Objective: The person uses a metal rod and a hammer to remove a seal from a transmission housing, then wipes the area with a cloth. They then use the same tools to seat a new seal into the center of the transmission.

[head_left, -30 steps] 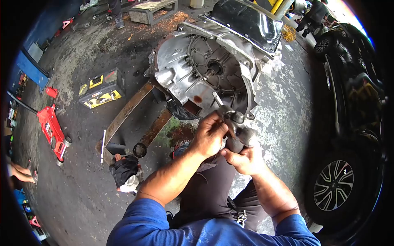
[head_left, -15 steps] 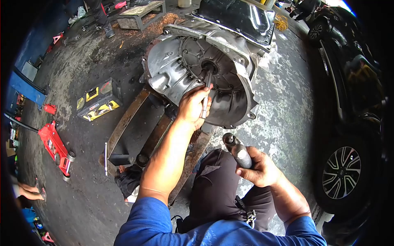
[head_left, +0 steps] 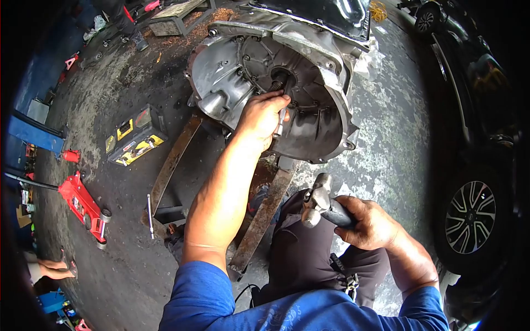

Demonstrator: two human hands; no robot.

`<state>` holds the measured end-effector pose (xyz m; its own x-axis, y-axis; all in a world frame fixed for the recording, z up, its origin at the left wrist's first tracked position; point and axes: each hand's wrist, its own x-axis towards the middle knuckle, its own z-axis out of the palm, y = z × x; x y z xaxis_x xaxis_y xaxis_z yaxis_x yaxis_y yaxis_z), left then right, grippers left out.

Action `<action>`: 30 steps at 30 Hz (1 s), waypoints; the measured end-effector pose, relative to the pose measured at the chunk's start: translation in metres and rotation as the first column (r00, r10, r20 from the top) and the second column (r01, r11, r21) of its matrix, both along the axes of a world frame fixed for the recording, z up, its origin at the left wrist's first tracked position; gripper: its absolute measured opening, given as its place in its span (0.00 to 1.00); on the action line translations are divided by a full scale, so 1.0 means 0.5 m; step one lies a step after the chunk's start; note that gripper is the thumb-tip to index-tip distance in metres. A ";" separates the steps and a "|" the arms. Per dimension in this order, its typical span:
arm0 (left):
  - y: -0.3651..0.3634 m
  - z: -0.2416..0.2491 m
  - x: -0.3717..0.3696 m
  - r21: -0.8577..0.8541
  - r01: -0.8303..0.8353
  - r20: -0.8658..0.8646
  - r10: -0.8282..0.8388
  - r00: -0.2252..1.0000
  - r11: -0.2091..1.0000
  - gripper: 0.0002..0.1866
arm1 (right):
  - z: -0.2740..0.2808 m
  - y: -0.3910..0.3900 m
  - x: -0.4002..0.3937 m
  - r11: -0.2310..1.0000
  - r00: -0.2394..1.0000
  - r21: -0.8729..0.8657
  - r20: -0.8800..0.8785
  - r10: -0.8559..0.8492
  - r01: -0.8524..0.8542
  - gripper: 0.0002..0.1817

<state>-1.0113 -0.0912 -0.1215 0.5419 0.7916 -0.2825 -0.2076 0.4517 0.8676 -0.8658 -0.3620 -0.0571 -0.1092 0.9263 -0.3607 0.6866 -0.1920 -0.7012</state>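
A large metal bell housing [head_left: 221, 71] rests open side toward me, with a splined shaft [head_left: 278, 80] at its centre. My left hand [head_left: 259, 118] is closed round a slim metal rod [head_left: 280, 122], whose upper part reaches in beside the shaft. Lower right, my right hand [head_left: 367, 222] grips a ball-peen hammer [head_left: 318, 201] close to its head. The hammer head is over my thigh, below the housing and apart from the rod.
Rusty metal beams [head_left: 264, 220] run below the housing. On the floor at left are a yellow and black toolbox [head_left: 134, 137], a red floor jack [head_left: 83, 204] and a long metal bar [head_left: 150, 216]. A dark car [head_left: 469, 218] stands at right. A person's feet [head_left: 67, 266] show lower left.
The hammer head has turned in my right hand and now shows side-on. My left hand has shifted slightly on the rod. The whole view has moved a little.
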 end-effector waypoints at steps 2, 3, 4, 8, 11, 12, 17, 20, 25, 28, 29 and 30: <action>0.017 -0.012 0.001 0.066 0.051 -0.048 -0.048 0.998 0.997 0.18 | 0.002 0.009 -0.005 0.998 0.999 0.045 0.029 0.039 -0.041 0.34; 0.021 -0.004 -0.004 0.077 0.071 -0.075 -0.065 0.995 0.995 0.21 | -0.005 0.011 -0.004 0.990 0.994 0.112 0.070 0.081 -0.089 0.35; 0.025 -0.004 -0.004 0.081 0.082 -0.081 -0.076 0.994 0.993 0.20 | -0.008 0.014 -0.003 0.986 0.993 0.131 0.072 0.097 -0.106 0.35; 0.034 -0.003 -0.005 0.091 0.112 -0.099 -0.103 0.990 0.990 0.18 | -0.011 0.032 -0.004 0.972 0.986 0.178 0.098 0.138 -0.153 0.34; 0.037 -0.002 -0.006 0.079 0.112 -0.079 -0.106 0.991 0.991 0.16 | -0.003 0.044 -0.009 0.970 0.985 0.192 0.105 0.133 -0.152 0.33; 0.036 0.000 -0.006 0.073 0.111 -0.068 -0.106 0.992 0.991 0.15 | -0.001 0.048 -0.011 0.969 0.986 0.197 0.103 0.128 -0.147 0.32; 0.030 0.007 -0.002 0.077 0.088 -0.068 -0.083 0.994 0.993 0.13 | 0.010 0.075 -0.015 0.951 0.977 0.254 0.166 0.135 -0.175 0.32; 0.029 0.008 0.001 0.081 0.076 -0.081 -0.069 0.994 0.994 0.13 | 0.032 0.104 -0.030 0.932 0.971 0.306 0.194 0.140 -0.195 0.31; 0.034 0.003 0.000 0.114 0.096 -0.066 -0.089 0.994 0.989 0.16 | 0.031 0.154 -0.049 0.879 0.972 0.423 0.175 0.157 -0.219 0.30; 0.032 0.010 -0.003 0.133 0.078 -0.136 -0.060 0.989 0.988 0.17 | 0.027 0.175 -0.052 0.866 0.971 0.445 0.179 0.161 -0.225 0.30; 0.034 0.011 -0.004 0.149 0.090 -0.144 -0.068 0.987 0.985 0.17 | 0.025 0.181 -0.053 0.867 0.971 0.445 0.180 0.159 -0.225 0.29; 0.036 0.011 -0.007 0.163 0.103 -0.154 -0.078 0.985 0.981 0.18 | 0.022 0.185 -0.052 0.868 0.971 0.444 0.181 0.157 -0.223 0.29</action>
<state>-1.0146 -0.0730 -0.1162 0.5762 0.7844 -0.2298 -0.0383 0.3068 0.9510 -0.8919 -0.2696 -0.0459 -0.2811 0.9567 0.0752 0.7705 0.2717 -0.5766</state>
